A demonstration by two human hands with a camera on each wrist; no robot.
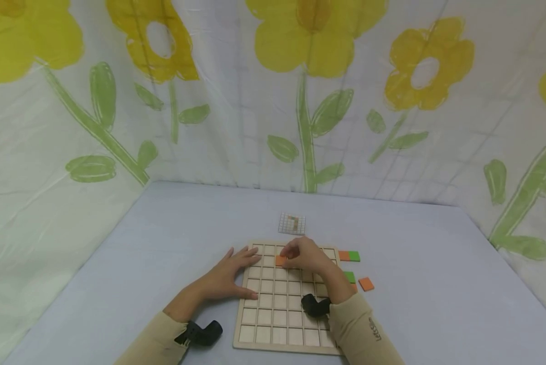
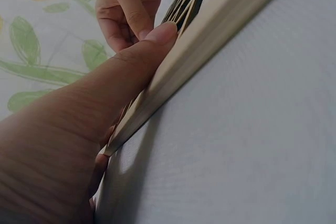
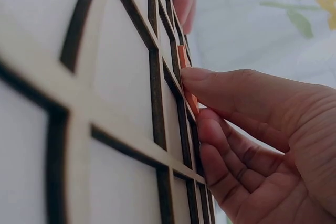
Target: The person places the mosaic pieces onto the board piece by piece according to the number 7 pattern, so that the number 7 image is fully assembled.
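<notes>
Backdrop: white sheeting (image 1: 236, 126) printed with yellow flowers and green leaves is hanging beyond both hands.
Left hand (image 1: 229, 274): is spreading its fingers, with fingertips and thumb resting on the left side of the wooden grid board (image 1: 273, 302).
Right hand (image 1: 308, 255): is arching over the board and pinching an orange tile (image 1: 280, 261) between thumb and fingers.
Pinched tile: is showing at the right hand's fingertips, right of the left hand, over the third cell from the left in the second row from the far edge; whether it is lying flat in the cell, cannot tell.
Table (image 1: 186, 228): pale surface is supporting the board beneath both hands.
Pattern card (image 1: 292, 223): is lying just beyond the right hand, its small grid showing coloured squares.
Spare tiles: orange and green pieces (image 1: 354, 256) are lying right of the right hand; a loose orange piece (image 1: 366, 284) is lying beside its wrist.
Right sleeve (image 1: 352, 314): is bearing dark lettering (image 1: 374, 329), apparently beginning "Lets"; the remainder is reading unclearly.
</notes>
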